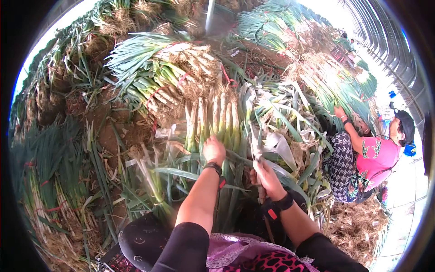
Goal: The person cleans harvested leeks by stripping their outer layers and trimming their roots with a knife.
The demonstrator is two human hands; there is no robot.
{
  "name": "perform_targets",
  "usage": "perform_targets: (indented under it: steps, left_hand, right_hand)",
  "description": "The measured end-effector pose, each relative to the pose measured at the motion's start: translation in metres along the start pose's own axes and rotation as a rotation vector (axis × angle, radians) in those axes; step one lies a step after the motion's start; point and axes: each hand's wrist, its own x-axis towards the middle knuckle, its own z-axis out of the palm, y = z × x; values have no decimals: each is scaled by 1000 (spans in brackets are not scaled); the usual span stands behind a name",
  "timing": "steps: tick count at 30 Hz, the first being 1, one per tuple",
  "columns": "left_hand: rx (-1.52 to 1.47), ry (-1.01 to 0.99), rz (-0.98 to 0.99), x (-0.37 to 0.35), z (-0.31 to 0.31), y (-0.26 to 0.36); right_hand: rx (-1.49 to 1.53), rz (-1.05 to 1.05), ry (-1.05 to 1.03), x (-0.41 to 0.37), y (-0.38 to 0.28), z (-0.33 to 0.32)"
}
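My left hand [214, 151] is closed at the green stems of several loose green onions [222, 115], which lie side by side in front of me with their roots pointing away. My right hand [268, 180] is wrapped round a single green onion [256, 144] with a withered, brownish outer layer. Its stalk sticks out above the fist and hangs down below it. Just beyond the loose stalks rests a pile of tied green onion bundles [158, 77] with red bands, their roots toward the right.
Peeled leaves [283, 131] lie heaped beside my right hand. Another person [374, 158] crouches at the right, a hand on more green onions [328, 88]. Tied bundles [54, 181] lie at the left. A pole [210, 16] stands at the back.
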Motion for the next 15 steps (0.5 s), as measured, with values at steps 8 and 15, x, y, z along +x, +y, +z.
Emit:
perform_targets:
  steps: [8, 15]
  left_hand:
    - [49, -510, -108, 48, -15, 34]
    - [-430, -560, -44, 52, -3, 7]
  right_hand:
    - [-29, -95, -80, 7, -16, 17]
    - [39, -131, -112, 12, -27, 17]
